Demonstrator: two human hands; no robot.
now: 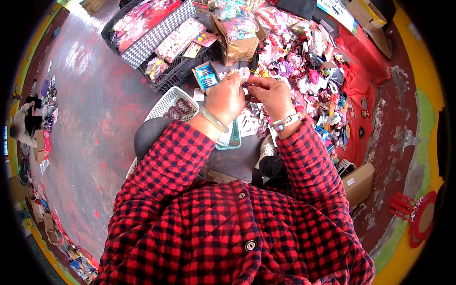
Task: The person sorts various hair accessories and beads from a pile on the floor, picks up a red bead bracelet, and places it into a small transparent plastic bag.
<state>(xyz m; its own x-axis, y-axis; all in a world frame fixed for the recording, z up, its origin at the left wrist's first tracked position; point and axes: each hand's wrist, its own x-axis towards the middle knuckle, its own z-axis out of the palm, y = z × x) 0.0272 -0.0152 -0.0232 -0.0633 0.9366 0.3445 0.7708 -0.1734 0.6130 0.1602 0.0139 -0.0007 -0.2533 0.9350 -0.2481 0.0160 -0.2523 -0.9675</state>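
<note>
My left hand [225, 98] and right hand [274, 98] pinched nearly closed, seemingly on a pale petal-like ornament [244, 72]; probably light, delicate; best held by its near edge.

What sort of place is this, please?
Probably a workroom or storeroom: a heap of small, colourful accessories lies on a red sheet, near a cardboard box and a houndstooth bin, both holding bagged goods.

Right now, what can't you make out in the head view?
All in the head view:
- Exactly what the left hand and right hand are pinching: mostly covered by the hands themselves.
- Part of the white basket: behind a dark rounded shape.
- Far end of the houndstooth box: cut off by the upper edge.
- Many pieces in the pile: too small.
</note>
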